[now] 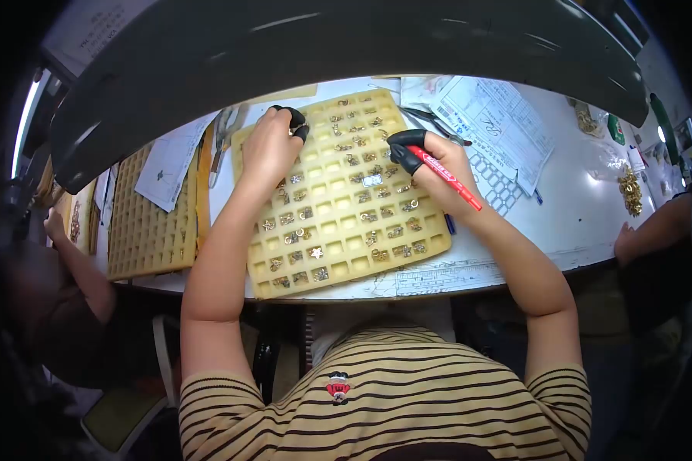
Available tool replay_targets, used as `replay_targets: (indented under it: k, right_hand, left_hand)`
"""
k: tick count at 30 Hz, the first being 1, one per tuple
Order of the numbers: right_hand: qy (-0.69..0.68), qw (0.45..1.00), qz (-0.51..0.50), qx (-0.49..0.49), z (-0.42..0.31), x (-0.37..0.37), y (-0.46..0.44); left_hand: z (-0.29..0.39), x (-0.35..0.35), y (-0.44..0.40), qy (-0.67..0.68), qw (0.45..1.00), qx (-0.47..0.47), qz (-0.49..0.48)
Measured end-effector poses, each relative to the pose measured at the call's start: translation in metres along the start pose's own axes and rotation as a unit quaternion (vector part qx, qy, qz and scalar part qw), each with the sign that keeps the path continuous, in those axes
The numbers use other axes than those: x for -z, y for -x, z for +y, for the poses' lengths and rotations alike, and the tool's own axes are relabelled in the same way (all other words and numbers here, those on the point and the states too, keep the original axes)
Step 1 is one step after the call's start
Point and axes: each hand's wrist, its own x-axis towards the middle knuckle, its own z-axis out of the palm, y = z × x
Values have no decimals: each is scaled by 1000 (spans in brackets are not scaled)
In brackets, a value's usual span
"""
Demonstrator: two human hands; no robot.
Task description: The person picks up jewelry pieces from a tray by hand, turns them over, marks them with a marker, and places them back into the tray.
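A yellow compartment tray (331,207) lies tilted on the white table before me, small metallic jewellery pieces in many of its pockets. My right hand (444,165), black covers on its fingertips, is closed around a red marker pen (454,183) at the tray's right side. Over the tray's upper left is my left hand (271,146), also with black fingertip covers. Its fingers are curled together, and whatever they pinch is hidden. A small white label (372,180) sits among the pockets, and a star-shaped piece (317,252) shows lower down.
Another compartment tray (142,234) with a paper sheet (173,169) on it lies left. Pliers (430,119) and printed papers (500,127) are behind my right hand. A gold bunch (630,192) lies far right. Other people's arms show at both sides; a dark hood (346,46) hangs above.
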Motion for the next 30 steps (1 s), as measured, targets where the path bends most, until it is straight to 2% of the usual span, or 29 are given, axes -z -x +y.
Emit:
replay_targets:
  k: [3, 5, 7, 9, 13, 15, 17, 19, 20, 22, 23, 25, 27, 29, 30]
  right_hand:
    - [24, 1000, 6, -10, -6, 2, 1]
    - [41, 997, 13, 62, -5, 4, 0]
    - [24, 994, 48, 92, 0, 4, -4]
    - [20, 996, 57, 61, -5, 7, -7]
    - [40, 994, 67, 80, -13, 13, -15]
    - [114, 984, 54, 127, -17, 15, -20]
    - [118, 978, 65, 160, -21, 13, -26]
    - [189, 957, 54, 214, -29, 17, -29]
    - [172, 959, 52, 220, -31, 17, -30]
    - [178, 953, 62, 237, -36, 15, -25]
    - [183, 948, 71, 252, -39, 14, -22]
    - [213, 920, 84, 317, -41, 13, -15]
    - [236, 916, 64, 319, -45, 11, -1]
    - [251, 908, 60, 330, -44, 4, 8]
    - [243, 907, 68, 336, -42, -1, 11]
  left_hand:
    - [-2, 0, -2, -18, 1000, -13, -6]
    - [-3, 1, -3, -33, 999, -29, -16]
    - [-2, 3, -6, -25, 999, -34, -28]
    - [-2, 4, -7, -13, 999, -28, -38]
    - [0, 5, -9, 5, 999, -29, -20]
    - [6, 11, -5, 38, 999, -15, -4]
    - [15, 19, -1, 61, 998, -28, 23]
    - [30, 31, 6, 312, 947, 34, -71]
    - [35, 36, 10, 311, 947, 33, -69]
    - [46, 44, 19, 504, 854, -6, -130]
    - [49, 47, 23, 506, 853, -7, -129]
    - [53, 50, 33, 627, 751, 12, -204]
    - [56, 50, 43, 690, 672, 58, -261]
    - [49, 43, 49, 722, 614, 75, -310]
    - [48, 41, 53, 721, 615, 79, -310]
